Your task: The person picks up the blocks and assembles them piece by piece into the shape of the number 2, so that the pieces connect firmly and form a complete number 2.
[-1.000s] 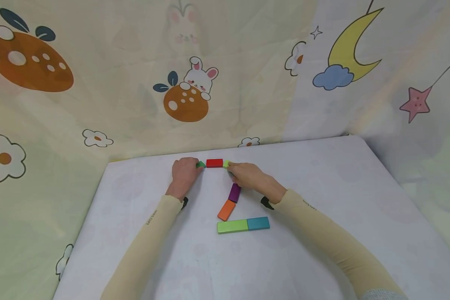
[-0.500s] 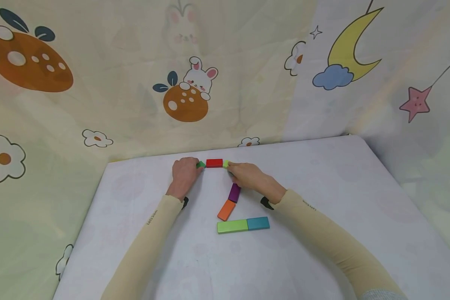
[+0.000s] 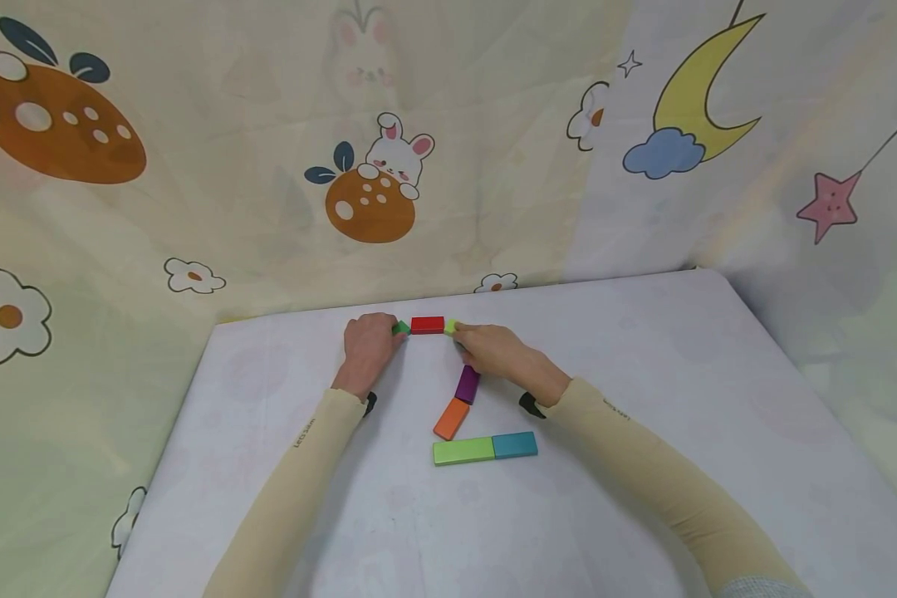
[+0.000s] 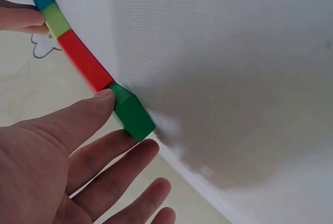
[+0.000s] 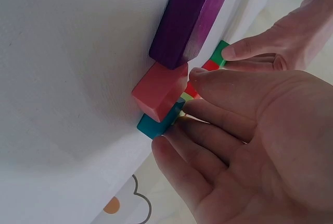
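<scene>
At the far side of the white table, my left hand (image 3: pixel 369 345) pinches a green block (image 4: pixel 132 112) between thumb and index finger. A red block (image 3: pixel 428 325) lies against it, followed by a light green block (image 4: pixel 56 20). My right hand (image 3: pixel 497 349) curls its fingers around the outer side of a teal block (image 5: pixel 156 126) beyond that, its thumb beside a pink block (image 5: pixel 160 91). Whether the thumb touches the pink block is unclear. A purple block (image 3: pixel 468 385) continues from the pink one, which the right hand hides in the head view.
Below the purple block, an orange block (image 3: pixel 451 419) lies slanted. A long light green block (image 3: pixel 463 451) and a blue block (image 3: pixel 515 445) form a row nearest the person. The table (image 3: pixel 643 332) meets a cartoon-printed cloth (image 3: pixel 493 183) behind.
</scene>
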`<state>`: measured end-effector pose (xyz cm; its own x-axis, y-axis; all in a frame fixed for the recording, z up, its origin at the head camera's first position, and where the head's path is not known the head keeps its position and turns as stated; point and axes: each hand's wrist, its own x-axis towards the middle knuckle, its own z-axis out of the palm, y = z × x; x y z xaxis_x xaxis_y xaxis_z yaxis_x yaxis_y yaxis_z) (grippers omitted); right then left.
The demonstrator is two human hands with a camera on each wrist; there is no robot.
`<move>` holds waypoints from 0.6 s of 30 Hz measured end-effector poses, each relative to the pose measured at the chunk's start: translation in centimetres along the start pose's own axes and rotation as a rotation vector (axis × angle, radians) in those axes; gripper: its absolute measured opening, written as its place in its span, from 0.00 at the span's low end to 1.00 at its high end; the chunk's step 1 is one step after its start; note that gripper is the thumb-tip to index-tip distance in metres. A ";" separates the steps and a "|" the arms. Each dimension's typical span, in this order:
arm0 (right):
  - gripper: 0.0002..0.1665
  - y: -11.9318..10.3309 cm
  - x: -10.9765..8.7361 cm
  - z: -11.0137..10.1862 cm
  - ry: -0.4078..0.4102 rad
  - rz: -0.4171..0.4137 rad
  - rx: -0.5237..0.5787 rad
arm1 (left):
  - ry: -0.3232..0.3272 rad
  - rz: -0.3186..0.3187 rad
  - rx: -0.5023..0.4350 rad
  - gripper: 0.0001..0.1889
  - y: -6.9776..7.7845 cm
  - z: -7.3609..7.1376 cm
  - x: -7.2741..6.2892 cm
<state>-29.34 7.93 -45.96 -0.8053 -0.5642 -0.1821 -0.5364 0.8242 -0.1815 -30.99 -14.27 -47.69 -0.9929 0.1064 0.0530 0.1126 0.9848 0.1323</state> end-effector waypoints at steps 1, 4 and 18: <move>0.28 0.0 0.0 0.0 0.001 0.000 0.000 | 0.001 0.000 0.000 0.10 0.0 0.0 0.0; 0.28 0.0 0.0 0.1 0.004 -0.002 -0.003 | 0.006 -0.001 -0.004 0.10 0.0 0.0 0.0; 0.29 0.0 0.0 0.1 0.003 0.003 0.010 | 0.006 -0.011 -0.024 0.11 0.0 0.1 0.0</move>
<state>-29.33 7.94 -46.02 -0.8079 -0.5613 -0.1795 -0.5311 0.8255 -0.1909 -30.94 -14.21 -47.82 -0.9939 0.0942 0.0576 0.1022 0.9823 0.1571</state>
